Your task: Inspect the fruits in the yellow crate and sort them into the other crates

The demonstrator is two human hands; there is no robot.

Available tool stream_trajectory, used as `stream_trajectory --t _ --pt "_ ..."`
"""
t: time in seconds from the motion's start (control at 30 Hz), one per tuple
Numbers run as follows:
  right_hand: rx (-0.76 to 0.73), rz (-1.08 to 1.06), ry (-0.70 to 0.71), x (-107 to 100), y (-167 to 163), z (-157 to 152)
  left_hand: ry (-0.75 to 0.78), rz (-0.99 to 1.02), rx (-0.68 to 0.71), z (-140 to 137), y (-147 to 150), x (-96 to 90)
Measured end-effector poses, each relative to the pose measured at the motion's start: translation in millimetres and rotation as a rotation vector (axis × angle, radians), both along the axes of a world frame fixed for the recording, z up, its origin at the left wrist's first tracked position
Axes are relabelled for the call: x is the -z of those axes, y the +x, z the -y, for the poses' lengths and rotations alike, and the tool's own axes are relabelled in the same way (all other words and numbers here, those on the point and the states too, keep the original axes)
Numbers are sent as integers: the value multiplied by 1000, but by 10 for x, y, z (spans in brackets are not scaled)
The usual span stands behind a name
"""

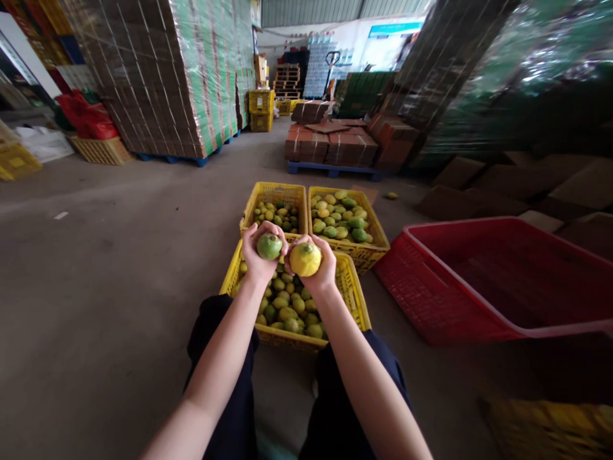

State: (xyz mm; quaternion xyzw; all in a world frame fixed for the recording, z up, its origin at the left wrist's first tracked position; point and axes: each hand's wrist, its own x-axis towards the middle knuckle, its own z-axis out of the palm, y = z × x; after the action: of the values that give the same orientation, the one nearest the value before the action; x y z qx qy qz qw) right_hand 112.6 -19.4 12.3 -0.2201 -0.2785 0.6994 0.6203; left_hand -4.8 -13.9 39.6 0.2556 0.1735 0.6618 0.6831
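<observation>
Green fruit (269, 246), roundish and lemon-like, sits in the person's left hand (253, 259), and its yellow fellow (305, 260) sits in the right hand (326, 263). From the head view, the only one, I see both bare forearms reaching forward and inward from the bottom edge, the left slanting up to the right and the right slanting up to the left, so the hands come close together in front of the body. Whether they actually touch, I can't quite tell. The left hand is cupped, fingers curled about the green fruit with its near face exposed; the right is rounded the same way about the yellow one, its stem end tipped upward. Both hands are held above the nearest yellow crate (358, 303), which is heaped with green and yellow fruits (288, 314) and stands between the person's dark-trousered knees (330, 383). Just beyond it two more yellow crates stand side by side, the left one (248, 207) holding smaller fruits and the right one (380, 237) bigger, longer ones. Off to the right a large red crate (426, 287) rests on the concrete floor (119, 268).
</observation>
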Motion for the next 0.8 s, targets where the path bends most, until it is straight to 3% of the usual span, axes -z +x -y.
stream_trajectory --t 0.17,0.33,0.43,0.57,0.67,0.8 --pt "67 16 20 -18 1 7 168 -111 101 28 -24 37" --pt "107 13 -41 14 -21 -13 152 -136 156 41 -2 50" --pt "101 -2 -111 36 -37 -39 -9 -56 52 2 42 21" --pt "103 -42 -228 54 -59 -84 -403 128 -51 -117 66 -9" --pt "132 -64 -336 85 -45 -119 -559 206 19 -170 24 5" --pt "213 -92 -518 173 57 -156 -529 159 190 -154 -84 76"
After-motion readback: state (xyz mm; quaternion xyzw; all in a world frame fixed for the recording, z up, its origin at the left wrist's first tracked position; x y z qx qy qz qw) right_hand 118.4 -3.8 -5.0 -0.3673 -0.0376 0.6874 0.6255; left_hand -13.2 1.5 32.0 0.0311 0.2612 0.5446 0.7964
